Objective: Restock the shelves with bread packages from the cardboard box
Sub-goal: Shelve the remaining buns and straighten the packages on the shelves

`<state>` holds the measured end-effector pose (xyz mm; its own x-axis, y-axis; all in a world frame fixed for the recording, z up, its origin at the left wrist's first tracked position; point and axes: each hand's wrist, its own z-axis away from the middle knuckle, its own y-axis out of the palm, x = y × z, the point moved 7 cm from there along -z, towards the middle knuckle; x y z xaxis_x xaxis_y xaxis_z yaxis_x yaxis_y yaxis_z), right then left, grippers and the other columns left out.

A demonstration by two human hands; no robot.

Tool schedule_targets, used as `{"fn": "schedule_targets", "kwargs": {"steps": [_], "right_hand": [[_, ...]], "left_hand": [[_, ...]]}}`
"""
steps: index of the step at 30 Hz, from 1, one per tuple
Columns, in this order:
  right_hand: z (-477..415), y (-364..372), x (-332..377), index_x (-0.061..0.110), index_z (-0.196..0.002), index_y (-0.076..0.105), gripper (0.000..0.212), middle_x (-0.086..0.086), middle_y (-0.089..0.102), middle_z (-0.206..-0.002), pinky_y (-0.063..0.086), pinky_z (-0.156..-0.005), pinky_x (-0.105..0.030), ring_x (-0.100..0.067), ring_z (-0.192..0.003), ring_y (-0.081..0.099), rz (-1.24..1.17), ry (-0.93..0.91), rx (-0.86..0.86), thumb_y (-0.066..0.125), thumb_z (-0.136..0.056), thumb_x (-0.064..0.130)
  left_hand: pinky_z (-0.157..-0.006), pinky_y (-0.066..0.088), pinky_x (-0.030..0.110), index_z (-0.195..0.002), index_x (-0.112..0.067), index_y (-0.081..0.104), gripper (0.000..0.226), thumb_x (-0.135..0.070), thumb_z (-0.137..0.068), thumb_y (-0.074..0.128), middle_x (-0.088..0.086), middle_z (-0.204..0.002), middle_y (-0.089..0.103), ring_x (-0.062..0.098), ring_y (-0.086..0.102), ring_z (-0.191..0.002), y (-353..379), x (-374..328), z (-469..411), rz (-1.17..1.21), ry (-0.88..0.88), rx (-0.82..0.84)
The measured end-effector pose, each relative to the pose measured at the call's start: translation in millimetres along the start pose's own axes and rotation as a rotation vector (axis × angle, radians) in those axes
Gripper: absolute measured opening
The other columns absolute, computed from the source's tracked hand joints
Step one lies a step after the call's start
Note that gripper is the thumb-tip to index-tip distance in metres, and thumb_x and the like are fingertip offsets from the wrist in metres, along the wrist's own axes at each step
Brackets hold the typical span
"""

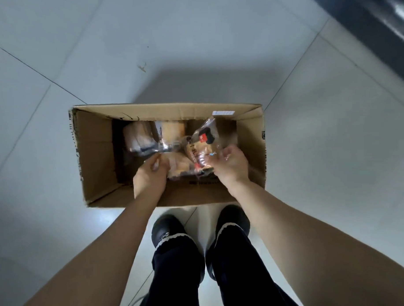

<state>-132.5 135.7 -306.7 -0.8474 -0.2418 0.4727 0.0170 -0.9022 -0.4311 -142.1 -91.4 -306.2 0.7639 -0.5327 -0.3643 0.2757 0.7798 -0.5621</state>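
Right hand (231,165): fingers curled round the near end of the red-labelled bread package (204,142), which tilts upward in the box's right half.
Left hand (150,175): apart from the right hand, pinching the wrapper edge of the left bread package (138,139).
Cardboard box (93,152): open, on the tiled floor (310,149); more bread lies between the 2 hands.
Shoes (167,229): 2, black, just behind the box.

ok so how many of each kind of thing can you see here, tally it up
cardboard box: 1
bread packages: 4 that show, blurred
hands: 2, left hand and right hand
shoes: 2
total: 9
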Motion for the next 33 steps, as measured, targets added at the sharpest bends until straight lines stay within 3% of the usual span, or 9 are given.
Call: {"fn": "schedule_targets", "kwargs": {"steps": [2, 4, 9, 13, 16, 21, 25, 30, 33], "right_hand": [[17, -17, 18, 0.017, -0.088, 0.05, 0.033, 0.004, 0.061, -0.087, 0.05, -0.067, -0.03, -0.016, -0.08, 0.06, 0.003, -0.045, -0.048, 0.078, -0.076, 0.03], [39, -32, 37, 0.014, -0.095, 0.051, 0.036, 0.006, 0.057, -0.086, 0.045, -0.057, -0.023, -0.008, -0.072, 0.055, 0.022, -0.084, -0.078, 0.077, -0.078, 0.033], [86, -54, 87, 0.01, -0.11, 0.047, 0.05, 0.005, 0.059, -0.092, 0.052, -0.064, -0.03, -0.016, -0.081, 0.062, -0.118, -0.116, -0.075, 0.078, -0.077, 0.031], [123, -72, 135, 0.017, -0.128, 0.041, 0.072, -0.001, 0.058, -0.111, 0.047, -0.065, -0.02, -0.009, -0.081, 0.059, -0.232, -0.114, -0.038, 0.084, -0.072, 0.029], [156, -84, 173, 0.014, -0.131, 0.035, 0.08, 0.001, 0.055, -0.106, 0.044, -0.062, -0.015, 0.002, -0.076, 0.055, -0.291, -0.119, 0.006, 0.085, -0.07, 0.026], [209, -98, 228, 0.013, -0.11, 0.041, 0.059, 0.009, 0.051, -0.088, 0.037, -0.051, -0.007, 0.001, -0.073, 0.05, -0.322, -0.155, 0.067, 0.085, -0.071, 0.021], [248, -103, 273, 0.018, -0.087, 0.051, 0.034, 0.003, 0.06, -0.093, 0.042, -0.062, -0.022, -0.009, -0.08, 0.057, -0.309, -0.186, 0.13, 0.082, -0.072, 0.021], [296, -107, 332, 0.02, -0.109, 0.054, 0.045, -0.002, 0.066, -0.103, 0.05, -0.057, -0.03, -0.016, -0.075, 0.06, -0.275, -0.223, 0.217, 0.079, -0.074, 0.033], [325, -107, 365, 0.017, -0.114, 0.05, 0.05, -0.005, 0.064, -0.103, 0.057, -0.081, -0.039, -0.014, -0.069, 0.059, -0.302, -0.255, 0.298, 0.079, -0.075, 0.026]], "left_hand": [[-0.048, 0.05, 0.023, -0.106, -0.017, 0.069, 0.032, -0.042, -0.086, 0.064, 0.009, -0.081, 0.07, 0.02, 0.062, -0.055, -12, -2, 14, 0.311, -0.232, 0.115], [-0.043, 0.046, 0.02, -0.092, -0.007, 0.066, 0.029, -0.034, -0.081, 0.072, 0.009, -0.063, 0.063, 0.016, 0.054, -0.049, -21, -13, 35, 0.536, -0.363, 0.278], [-0.044, 0.049, 0.018, -0.093, -0.005, 0.056, 0.014, 0.001, -0.084, 0.065, 0.009, -0.07, 0.056, 0.014, 0.052, -0.055, -73, -45, 77, 0.608, -0.32, 0.465], [-0.051, 0.036, 0.023, -0.086, -0.017, 0.056, 0.018, -0.023, -0.08, 0.072, 0.002, -0.072, 0.044, 0.013, 0.04, -0.061, -127, -66, 111, 0.456, -0.225, 0.43], [-0.073, 0.045, 0.032, -0.098, -0.016, 0.061, 0.022, -0.028, -0.081, 0.07, 0.003, -0.082, 0.063, 0.019, 0.057, -0.079, -166, -86, 141, 0.504, -0.182, 0.351], [-0.061, 0.041, 0.029, -0.097, -0.012, 0.06, 0.016, -0.026, -0.091, 0.057, -0.003, -0.051, 0.061, 0.013, 0.051, -0.049, -216, -111, 195, 0.72, -0.139, 0.31], [-0.102, 0.04, 0.052, -0.112, -0.014, 0.059, 0.043, -0.051, -0.09, 0.053, 0.004, -0.084, 0.065, 0.019, 0.058, -0.073, -259, -121, 224, 0.749, -0.099, 0.204], [-0.055, 0.047, 0.028, -0.106, -0.017, 0.055, 0.053, -0.063, -0.081, 0.056, 0.007, -0.088, 0.066, 0.019, 0.06, -0.07, -318, -138, 264, 0.876, -0.01, 0.097], [-0.07, 0.044, 0.036, -0.104, -0.015, 0.065, 0.044, -0.051, -0.079, 0.064, 0.011, -0.082, 0.065, 0.022, 0.056, -0.07, -349, -145, 288, 0.984, 0.021, 0.158]]}}
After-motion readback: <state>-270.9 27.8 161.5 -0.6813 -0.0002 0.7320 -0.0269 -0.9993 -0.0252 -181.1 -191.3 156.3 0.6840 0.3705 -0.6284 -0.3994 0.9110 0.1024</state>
